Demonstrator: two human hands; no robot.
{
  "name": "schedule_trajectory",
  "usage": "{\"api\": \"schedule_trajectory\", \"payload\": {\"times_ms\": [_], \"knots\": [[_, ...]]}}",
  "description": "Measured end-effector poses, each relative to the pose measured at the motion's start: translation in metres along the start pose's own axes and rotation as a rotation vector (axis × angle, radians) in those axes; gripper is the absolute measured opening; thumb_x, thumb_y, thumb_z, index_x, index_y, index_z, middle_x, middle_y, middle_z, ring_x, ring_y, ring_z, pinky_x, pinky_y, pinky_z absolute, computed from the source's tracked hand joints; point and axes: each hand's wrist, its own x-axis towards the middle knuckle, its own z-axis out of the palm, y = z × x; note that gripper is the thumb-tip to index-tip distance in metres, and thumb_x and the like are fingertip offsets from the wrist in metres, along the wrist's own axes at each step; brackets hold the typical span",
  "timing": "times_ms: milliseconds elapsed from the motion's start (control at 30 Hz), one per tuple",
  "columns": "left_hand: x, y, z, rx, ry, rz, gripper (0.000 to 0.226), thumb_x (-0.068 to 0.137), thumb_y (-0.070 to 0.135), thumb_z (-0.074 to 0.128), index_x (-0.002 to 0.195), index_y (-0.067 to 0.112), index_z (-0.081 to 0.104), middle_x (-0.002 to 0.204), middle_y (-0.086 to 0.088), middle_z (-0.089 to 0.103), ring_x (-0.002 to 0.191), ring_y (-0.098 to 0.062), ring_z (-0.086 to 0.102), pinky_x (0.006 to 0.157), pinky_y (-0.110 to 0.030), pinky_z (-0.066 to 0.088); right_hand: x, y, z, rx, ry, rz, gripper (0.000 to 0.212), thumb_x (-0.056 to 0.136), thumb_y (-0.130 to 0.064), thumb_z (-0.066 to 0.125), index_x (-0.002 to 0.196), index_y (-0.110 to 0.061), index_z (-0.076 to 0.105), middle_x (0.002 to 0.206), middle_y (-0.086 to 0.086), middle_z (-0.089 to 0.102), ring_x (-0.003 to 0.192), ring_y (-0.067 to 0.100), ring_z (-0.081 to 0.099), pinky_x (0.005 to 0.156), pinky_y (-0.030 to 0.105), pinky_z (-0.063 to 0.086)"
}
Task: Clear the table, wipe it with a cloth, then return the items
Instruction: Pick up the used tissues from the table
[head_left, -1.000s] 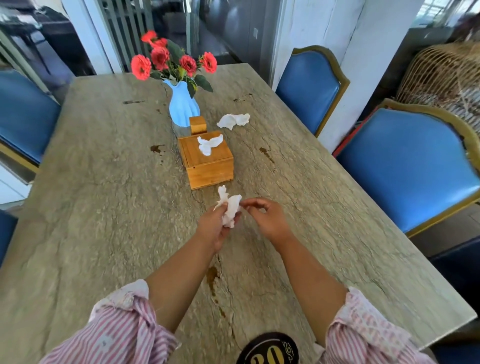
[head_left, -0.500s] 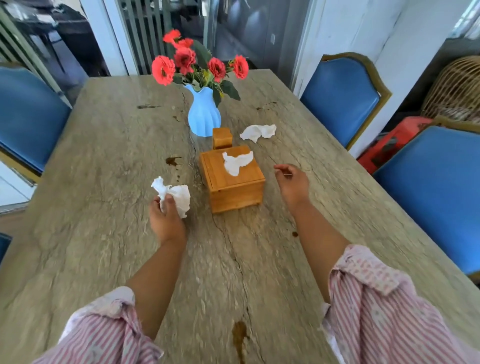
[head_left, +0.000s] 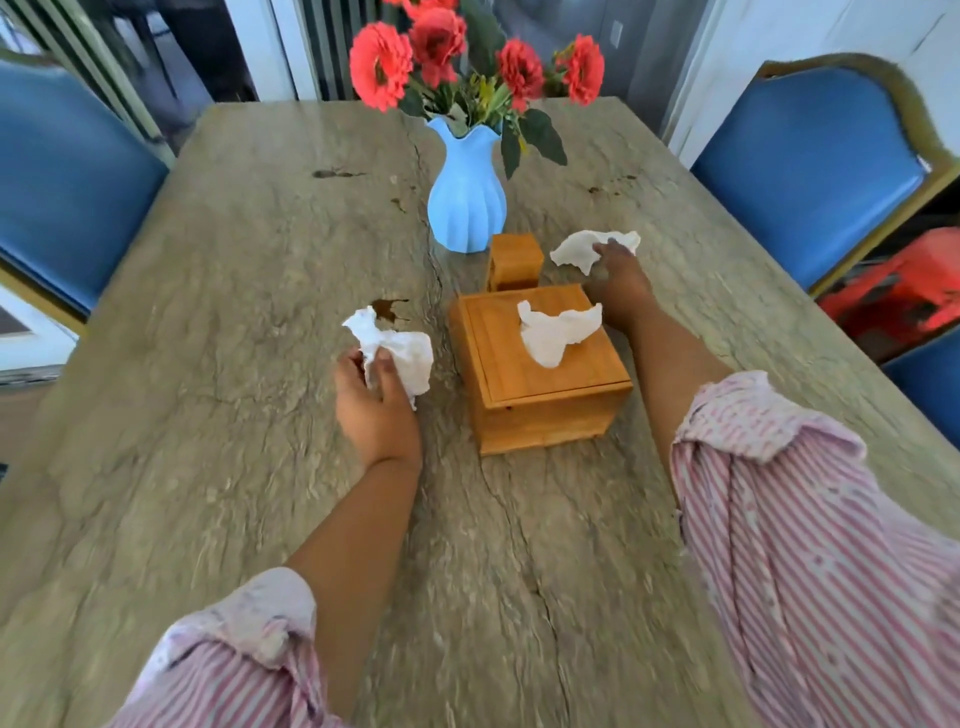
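My left hand (head_left: 375, 400) grips a crumpled white tissue (head_left: 402, 351) just left of the wooden tissue box (head_left: 545, 379), near a brown stain (head_left: 388, 309) on the stone table (head_left: 208, 415). A fresh tissue (head_left: 556, 332) sticks out of the box's top. My right hand (head_left: 618, 280) reaches past the box's far right corner and its fingers rest on a second crumpled tissue (head_left: 579, 249) lying on the table. A small wooden holder (head_left: 514, 260) stands behind the box, and a blue vase (head_left: 466, 200) with red flowers (head_left: 436, 52) behind that.
Blue padded chairs stand at the left (head_left: 67, 187) and at the right (head_left: 815, 171) of the table. A red object (head_left: 904, 291) lies on the floor at the right. More brown stains mark the table at the far left (head_left: 332, 173) and far right (head_left: 610, 184).
My right hand has gone forward from beside the box to the tissue on the table. My left hand with its tissue has moved toward the stain. The view has come closer to the table.
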Motion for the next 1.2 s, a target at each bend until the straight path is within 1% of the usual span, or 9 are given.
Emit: {"api": "schedule_trajectory", "payload": {"times_ms": [200, 267, 333, 500, 667, 800, 933, 1067, 1200], "knots": [[-0.001, -0.002, 0.003, 0.008, 0.022, 0.032, 0.036, 0.096, 0.023, 0.047, 0.120, -0.004, 0.050, 0.113, -0.019, 0.061, 0.095, -0.025, 0.056, 0.055, -0.007, 0.036, 0.029, 0.002, 0.003, -0.145, -0.049, 0.049, 0.065, 0.092, -0.021, 0.052, 0.149, -0.029, 0.021, 0.149, 0.016, 0.032, 0.125, 0.034, 0.043, 0.099, 0.038, 0.040], [-0.001, -0.002, 0.003, 0.010, 0.022, 0.040, 0.036, 0.097, 0.023, 0.047, 0.121, -0.003, 0.050, 0.113, -0.017, 0.061, 0.095, -0.023, 0.057, 0.056, -0.003, 0.037, 0.032, 0.004, 0.004, -0.257, -0.102, 0.002, 0.064, 0.093, -0.015, 0.047, 0.149, -0.031, 0.021, 0.150, 0.018, 0.031, 0.130, 0.039, 0.039, 0.106, 0.042, 0.038], [-0.003, 0.001, 0.003, 0.000, 0.018, 0.045, 0.034, 0.097, 0.022, 0.047, 0.121, -0.001, 0.050, 0.106, -0.011, 0.060, 0.087, -0.015, 0.055, 0.057, -0.001, 0.037, 0.033, 0.004, 0.005, -0.333, -0.085, -0.052, 0.055, 0.094, -0.012, 0.045, 0.146, -0.023, 0.031, 0.149, 0.017, 0.034, 0.133, 0.039, 0.034, 0.107, 0.042, 0.034], [-0.004, 0.003, 0.004, -0.010, 0.032, 0.055, 0.031, 0.097, 0.019, 0.047, 0.121, -0.001, 0.051, 0.100, 0.001, 0.053, 0.088, -0.012, 0.050, 0.057, 0.006, 0.034, 0.016, 0.002, -0.002, -0.270, 0.012, -0.073, 0.027, 0.090, -0.003, 0.048, 0.111, 0.004, 0.065, 0.112, 0.026, 0.064, 0.105, 0.038, 0.057, 0.075, 0.029, 0.038], [-0.005, 0.006, 0.003, -0.043, 0.025, 0.044, 0.030, 0.096, 0.017, 0.048, 0.117, -0.003, 0.051, 0.099, -0.005, 0.056, 0.087, -0.014, 0.050, 0.056, -0.007, 0.037, -0.026, 0.007, -0.020, -0.084, 0.199, -0.037, 0.026, 0.091, -0.002, 0.049, 0.109, 0.007, 0.065, 0.114, 0.025, 0.064, 0.105, 0.037, 0.058, 0.079, 0.032, 0.041], [-0.005, 0.011, -0.006, -0.069, 0.012, -0.052, 0.032, 0.095, 0.020, 0.049, 0.118, -0.003, 0.052, 0.114, -0.019, 0.061, 0.093, -0.022, 0.055, 0.072, -0.021, 0.039, -0.077, 0.010, -0.036, 0.145, 0.323, 0.061, 0.022, 0.090, -0.009, 0.056, 0.104, 0.002, 0.069, 0.103, 0.020, 0.070, 0.090, 0.030, 0.064, 0.069, 0.026, 0.040], [-0.014, 0.022, -0.037, -0.087, -0.018, -0.159, 0.034, 0.095, 0.020, 0.049, 0.121, -0.001, 0.051, 0.119, -0.021, 0.059, 0.109, -0.032, 0.057, 0.087, -0.034, 0.046, -0.151, -0.001, -0.042, 0.287, 0.360, 0.150, 0.023, 0.089, -0.010, 0.057, 0.108, -0.003, 0.069, 0.104, 0.017, 0.070, 0.092, 0.027, 0.065, 0.081, 0.036, 0.050], [-0.048, 0.040, -0.080, -0.136, -0.175, -0.130, 0.030, 0.094, 0.018, 0.050, 0.117, -0.002, 0.052, 0.105, -0.011, 0.056, 0.096, -0.022, 0.055, 0.085, -0.038, 0.049, -0.224, -0.025, -0.044, 0.388, 0.407, 0.222, 0.025, 0.089, -0.008, 0.056, 0.111, -0.005, 0.067, 0.104, 0.011, 0.070, 0.089, 0.019, 0.063, 0.078, 0.027, 0.048], [-0.091, 0.068, -0.126, -0.263, -0.378, -0.152, 0.031, 0.094, 0.006, 0.048, 0.124, 0.001, 0.047, 0.112, -0.008, 0.053, 0.099, -0.018, 0.053, 0.083, -0.029, 0.050, -0.293, -0.062, -0.042, 0.488, 0.430, 0.247, 0.018, 0.089, -0.005, 0.056, 0.101, -0.008, 0.069, 0.088, 0.005, 0.065, 0.078, 0.014, 0.057, 0.065, 0.023, 0.044]]}}
